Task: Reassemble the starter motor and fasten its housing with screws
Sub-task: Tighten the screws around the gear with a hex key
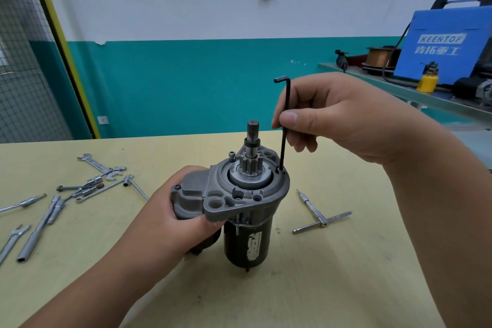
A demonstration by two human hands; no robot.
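Hands: my right hand (332, 120) pinches hex key (285, 138), tip in screw (279, 169) on starter motor (247, 237) flange's right edge. Left hand (170, 210) grips its solenoid side. Motor upright on table (346, 261). Housing on; far-side screw (232, 154) looks proud, likely needs tightening.

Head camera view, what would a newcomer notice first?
The grey-and-black starter motor stands upright at centre, gripped by the left hand. The right hand pinches a black L-shaped hex key, its tip at the right edge of the housing. Silver wrenches litter the left side.

Bright, even light, soft shadows, sharp focus, wide-angle bending at edges.
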